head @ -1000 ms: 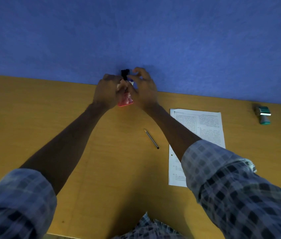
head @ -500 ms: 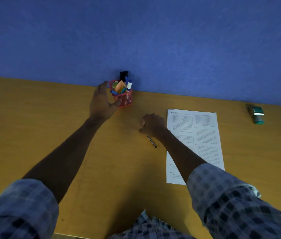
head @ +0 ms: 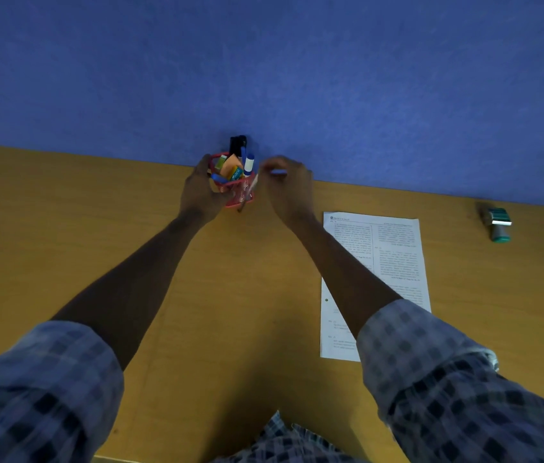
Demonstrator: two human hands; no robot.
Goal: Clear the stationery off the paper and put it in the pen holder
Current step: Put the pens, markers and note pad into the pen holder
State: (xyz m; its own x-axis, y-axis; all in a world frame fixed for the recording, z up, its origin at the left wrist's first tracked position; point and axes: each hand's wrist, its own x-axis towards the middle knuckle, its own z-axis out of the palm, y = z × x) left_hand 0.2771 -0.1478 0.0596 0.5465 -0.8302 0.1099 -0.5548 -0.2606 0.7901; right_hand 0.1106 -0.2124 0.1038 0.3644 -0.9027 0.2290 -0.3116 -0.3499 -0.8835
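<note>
Head view shows you near the end of one carry: your right hand (head: pixel 289 188) has a thin pen (head: pixel 248 193) pinched between thumb and fingertips, just beside the red pen holder (head: pixel 235 185), which stands at the far edge of the desk (head: pixel 63 245) against the blue wall (head: pixel 263 61). Your left hand (head: pixel 200 192) curls around the left side of the holder and steadies it.

The pen is blurred, so please take this with care. Its long axis seems steep and slightly leaning: the upper end is near your fingertips, at the right of the holder's rim, and the lower end points down toward the desk and a little to the left, in front of the holder's mesh wall. I cannot tell which end is the tip. I judge that the pen is outside the holder, not yet inside.

For the next move, you probably need to lift the pen until its lower end passes above the rim, turn it more upright, and then lower it into a free gap. The holder is already crowded with markers and other small items, so aim for the right side, where there seems to be more room. Keep the left hand on the holder while you do this.

The paper (head: pixel 394 248) lies toward the right of the desk with nothing on its visible part. A green stamp (head: pixel 497 225) sits near the far right edge, off the paper.
</note>
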